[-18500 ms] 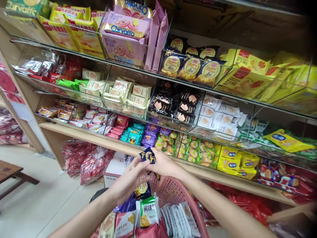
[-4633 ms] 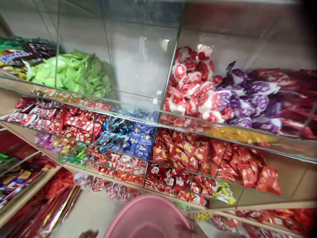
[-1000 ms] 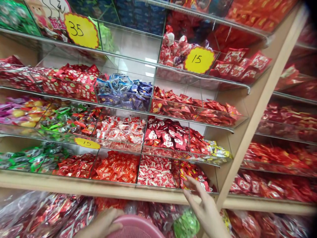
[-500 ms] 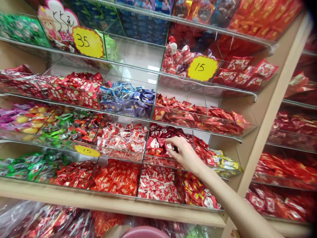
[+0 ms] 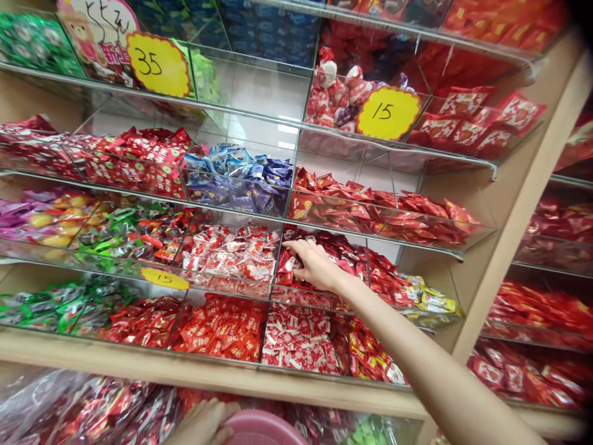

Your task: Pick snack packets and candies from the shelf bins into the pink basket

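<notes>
My right hand (image 5: pixel 312 264) reaches into a clear shelf bin of dark red wrapped sweets (image 5: pixel 340 253), its fingers curled down onto the packets at the bin's left end. Whether a packet is in its grip is hidden by the fingers. My left hand (image 5: pixel 200 424) is at the bottom edge, fingers wrapped on the rim of a pink plastic basket (image 5: pixel 264 428) that is mostly out of view.
Clear tiered bins fill the wooden shelf unit (image 5: pixel 504 204): red and white sweets (image 5: pixel 231 253), blue packets (image 5: pixel 241 179), green ones (image 5: pixel 60 303). Yellow price tags read 35 (image 5: pixel 157 63) and 15 (image 5: pixel 388 113). Bagged red sweets (image 5: pixel 92 408) lie under the bottom shelf.
My right hand rose from near the basket into the dark red sweets bin, then slid a little left and deeper among the packets. My left hand stays on the basket rim.
</notes>
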{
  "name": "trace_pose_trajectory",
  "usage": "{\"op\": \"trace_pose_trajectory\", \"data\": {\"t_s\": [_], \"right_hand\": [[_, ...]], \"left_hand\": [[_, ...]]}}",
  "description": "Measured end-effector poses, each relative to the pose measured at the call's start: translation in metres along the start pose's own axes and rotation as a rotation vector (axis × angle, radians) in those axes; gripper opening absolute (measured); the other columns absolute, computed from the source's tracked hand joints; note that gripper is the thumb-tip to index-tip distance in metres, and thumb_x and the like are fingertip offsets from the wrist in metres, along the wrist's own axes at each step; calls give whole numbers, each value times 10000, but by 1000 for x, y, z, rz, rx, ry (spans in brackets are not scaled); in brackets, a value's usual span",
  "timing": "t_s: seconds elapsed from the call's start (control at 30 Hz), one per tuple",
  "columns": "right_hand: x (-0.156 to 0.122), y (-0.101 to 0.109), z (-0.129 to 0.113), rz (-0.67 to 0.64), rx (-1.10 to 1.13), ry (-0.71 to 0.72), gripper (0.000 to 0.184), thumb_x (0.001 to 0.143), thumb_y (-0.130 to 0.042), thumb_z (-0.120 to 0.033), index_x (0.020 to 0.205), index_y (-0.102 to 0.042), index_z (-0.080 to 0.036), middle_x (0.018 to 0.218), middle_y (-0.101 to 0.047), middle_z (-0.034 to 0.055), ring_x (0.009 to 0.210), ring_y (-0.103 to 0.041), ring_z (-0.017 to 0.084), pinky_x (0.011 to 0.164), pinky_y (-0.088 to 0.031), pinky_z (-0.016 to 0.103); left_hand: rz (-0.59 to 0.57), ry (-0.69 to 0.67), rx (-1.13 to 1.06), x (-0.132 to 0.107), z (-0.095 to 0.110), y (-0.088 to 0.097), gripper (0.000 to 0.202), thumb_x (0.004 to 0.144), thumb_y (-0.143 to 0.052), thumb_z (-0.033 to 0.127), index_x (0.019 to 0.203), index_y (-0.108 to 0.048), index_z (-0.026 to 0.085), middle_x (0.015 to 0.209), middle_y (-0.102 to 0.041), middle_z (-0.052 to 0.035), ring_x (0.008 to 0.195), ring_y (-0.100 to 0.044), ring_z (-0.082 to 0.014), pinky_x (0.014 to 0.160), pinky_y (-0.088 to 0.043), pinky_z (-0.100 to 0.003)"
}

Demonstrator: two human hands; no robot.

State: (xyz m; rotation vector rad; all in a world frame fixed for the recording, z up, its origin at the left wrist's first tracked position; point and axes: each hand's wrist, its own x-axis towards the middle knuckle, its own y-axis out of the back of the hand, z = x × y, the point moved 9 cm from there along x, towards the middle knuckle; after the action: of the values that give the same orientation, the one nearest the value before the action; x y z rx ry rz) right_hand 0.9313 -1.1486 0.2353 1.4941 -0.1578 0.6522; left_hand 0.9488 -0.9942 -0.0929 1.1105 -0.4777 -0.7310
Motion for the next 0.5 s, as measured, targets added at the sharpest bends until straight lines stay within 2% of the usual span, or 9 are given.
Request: {"op": "trace_pose_trajectory", "data": {"t_s": [0.1, 0.2, 0.3, 0.4, 0.5], "right_hand": [[1, -1, 1, -4, 27, 5, 543, 715, -585, -139, 1241, -451, -166, 1172, -526, 121, 1029, -414, 256, 855, -320, 399], [2, 2, 2, 3, 76, 5, 406, 682, -612, -153, 1077, -523, -182, 1037, -548, 78, 932, -418, 230, 807, -321, 376], [2, 8, 7, 26, 152, -12, 324, 685, -616, -163, 991, -515, -192, 873, -543, 21, 842, -429, 193, 768, -333, 342], [3, 12, 14, 50, 274, -7, 307, 710, -619, -173, 995, -506, -190, 810, -525, -13, 769, -458, 149, 724, -357, 292], [6, 12, 20, 49, 391, 8, 162, 727, -624, -209, 867, -547, -178, 734, -521, -31, 681, -464, 119, 656, -368, 256]], "left_hand": [[-10, -12, 13, 1, 2, -3, 320, 846, -422, 339, 1096, -614, 284, 1025, -657, -68, 1000, -587, -258, 859, -417, -327], [0, -10, 16, 3, 1, -6, 332, 845, -427, 344, 1124, -603, 303, 1016, -661, -58, 994, -591, -260, 846, -426, -330], [11, -15, 5, 4, -5, -12, 369, 851, -417, 345, 1184, -571, 308, 1042, -657, -62, 1008, -586, -266, 860, -429, -354], [31, -21, -16, 6, -13, -19, 401, 859, -404, 352, 1227, -547, 279, 1081, -647, -81, 1025, -580, -266, 889, -425, -370], [50, -24, -25, 7, -19, -24, 407, 863, -400, 363, 1229, -550, 269, 1087, -647, -83, 1030, -581, -265, 898, -427, -370]]}}
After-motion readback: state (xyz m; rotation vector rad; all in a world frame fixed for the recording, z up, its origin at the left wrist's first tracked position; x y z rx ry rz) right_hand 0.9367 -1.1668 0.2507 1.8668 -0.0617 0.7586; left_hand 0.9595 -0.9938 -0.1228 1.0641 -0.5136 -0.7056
